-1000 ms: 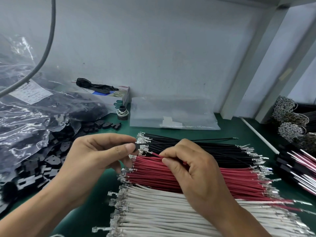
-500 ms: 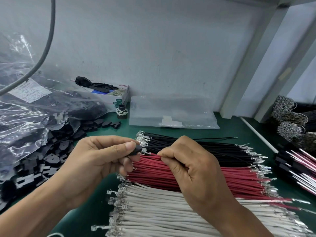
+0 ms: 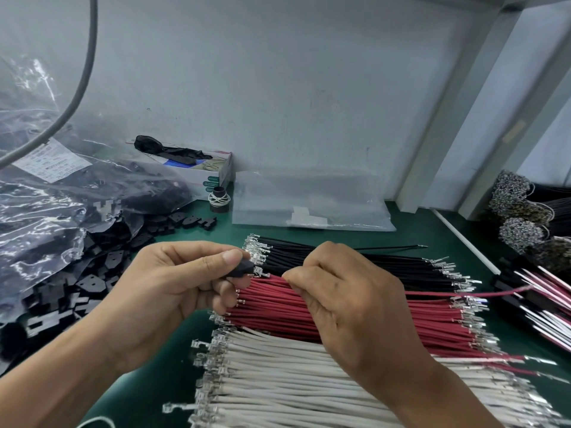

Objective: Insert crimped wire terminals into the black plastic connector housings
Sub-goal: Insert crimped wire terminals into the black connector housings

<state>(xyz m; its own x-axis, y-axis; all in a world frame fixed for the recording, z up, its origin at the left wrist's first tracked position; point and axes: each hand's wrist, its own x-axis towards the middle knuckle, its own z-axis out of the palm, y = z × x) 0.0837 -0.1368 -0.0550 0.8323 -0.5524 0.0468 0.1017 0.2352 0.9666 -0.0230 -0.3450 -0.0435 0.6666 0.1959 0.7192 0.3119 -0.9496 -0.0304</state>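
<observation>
My left hand pinches a small black connector housing between thumb and fingers, above the left ends of the wire rows. My right hand pinches a red wire close to the housing; the wire trails off to the right, lifted above the pile. Its terminal end sits at the housing's mouth, partly hidden by my fingers. Below lie three rows of crimped wires: black wires, red wires and white wires.
A clear bag of black housings and loose housings lie at the left on the green mat. A flat plastic bag and a small box stand by the wall. Finished harnesses pile at the right.
My right hand has drawn one red wire out of the pile and brought its end up to the housing; the wire's tail now hangs free to the right. The left hand shifted slightly.
</observation>
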